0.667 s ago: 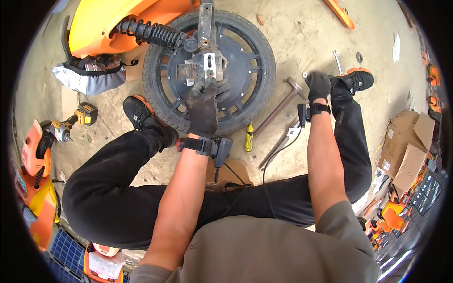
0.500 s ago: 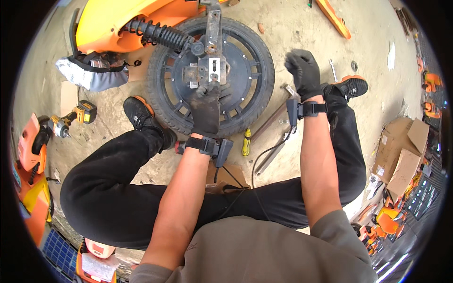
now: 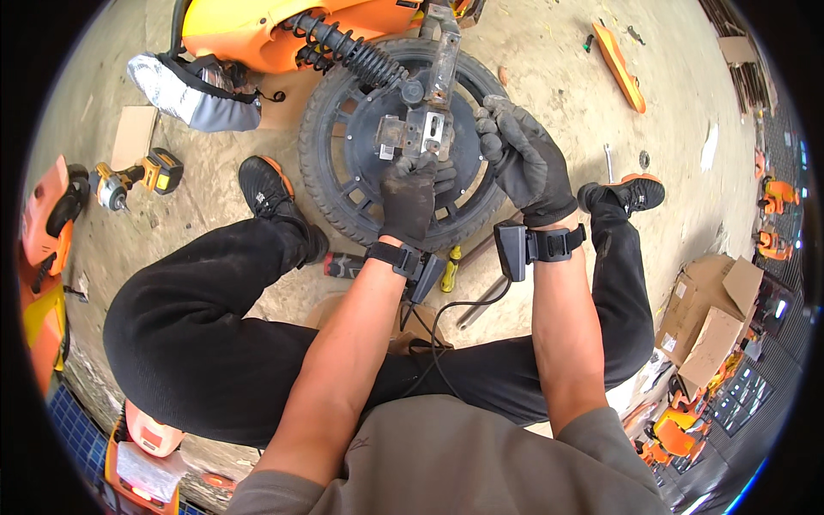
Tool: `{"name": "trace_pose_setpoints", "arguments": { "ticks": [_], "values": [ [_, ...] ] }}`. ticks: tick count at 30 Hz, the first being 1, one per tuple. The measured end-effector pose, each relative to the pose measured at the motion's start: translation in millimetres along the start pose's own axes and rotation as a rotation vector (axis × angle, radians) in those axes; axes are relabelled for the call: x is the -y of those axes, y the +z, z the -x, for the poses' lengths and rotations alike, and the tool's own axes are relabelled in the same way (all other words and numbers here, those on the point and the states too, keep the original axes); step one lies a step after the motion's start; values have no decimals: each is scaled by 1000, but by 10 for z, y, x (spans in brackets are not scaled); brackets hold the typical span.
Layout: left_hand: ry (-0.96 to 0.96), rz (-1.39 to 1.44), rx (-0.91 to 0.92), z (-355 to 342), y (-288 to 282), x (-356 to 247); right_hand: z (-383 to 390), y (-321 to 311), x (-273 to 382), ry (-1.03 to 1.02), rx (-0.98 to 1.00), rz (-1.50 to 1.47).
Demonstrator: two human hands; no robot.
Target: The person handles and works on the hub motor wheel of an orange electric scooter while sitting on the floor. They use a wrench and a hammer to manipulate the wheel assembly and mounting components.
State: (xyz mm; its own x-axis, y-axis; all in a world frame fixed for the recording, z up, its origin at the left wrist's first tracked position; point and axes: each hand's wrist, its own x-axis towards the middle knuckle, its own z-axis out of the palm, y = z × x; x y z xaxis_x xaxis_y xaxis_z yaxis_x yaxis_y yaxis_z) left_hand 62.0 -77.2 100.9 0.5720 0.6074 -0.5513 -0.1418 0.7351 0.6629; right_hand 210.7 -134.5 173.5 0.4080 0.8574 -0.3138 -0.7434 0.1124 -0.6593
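A wheel (image 3: 323,172) with a black tyre and dark hub lies flat on the floor. Across its hub runs a worn metal arm (image 3: 444,73), and below that sits a silver slotted plate (image 3: 433,130). My left hand (image 3: 409,196), in a dark glove, has its fingers closed at the plate's lower end, thumb against it. Over the wheel's right rim is my right hand (image 3: 528,159), also gloved. Its fingers are bent and bunched toward the thumb; anything small between the tips is too indistinct to name. A coil-spring shock absorber (image 3: 365,56) reaches the hub from the orange bodywork (image 3: 249,30).
A yellow-handled screwdriver (image 3: 451,268) and metal bars lie below the wheel. A cordless impact driver (image 3: 133,178) rests at the left. A wrench (image 3: 608,163) lies near my right shoe (image 3: 631,194), an orange strip (image 3: 620,69) farther off, a cardboard box (image 3: 704,322) at the right.
My right hand has come left from beside the wheel to above its rim, palm now showing. My left hand stays at the plate. The whole view has shifted slightly.
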Motion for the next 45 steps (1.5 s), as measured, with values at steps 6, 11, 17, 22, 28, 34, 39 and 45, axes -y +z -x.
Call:
{"name": "trace_pose_setpoints", "arguments": {
  "ticks": [6,11,17,22,28,34,39,45],
  "values": [
    [-40,-8,-16,26,34,-38,-41,-65,-84,12,24,-133],
    [-4,6,13,12,-6,0,-35,11,-69,23,64,-89],
    [17,11,-13,3,14,19,-19,49,-84,46,30,-1],
    [52,8,-33,-17,29,15,-9,92,-78,35,-3,-53],
    [36,-20,2,12,10,7,-39,58,-91,20,-68,104],
    [69,-1,14,-10,-26,48,-41,40,-151,-110,-116,716],
    [87,-34,-54,-1,16,22,-103,119,-303,-243,-141,1082],
    [51,4,-22,14,19,-6,-194,60,-446,-324,-164,1126]
  ]
}}
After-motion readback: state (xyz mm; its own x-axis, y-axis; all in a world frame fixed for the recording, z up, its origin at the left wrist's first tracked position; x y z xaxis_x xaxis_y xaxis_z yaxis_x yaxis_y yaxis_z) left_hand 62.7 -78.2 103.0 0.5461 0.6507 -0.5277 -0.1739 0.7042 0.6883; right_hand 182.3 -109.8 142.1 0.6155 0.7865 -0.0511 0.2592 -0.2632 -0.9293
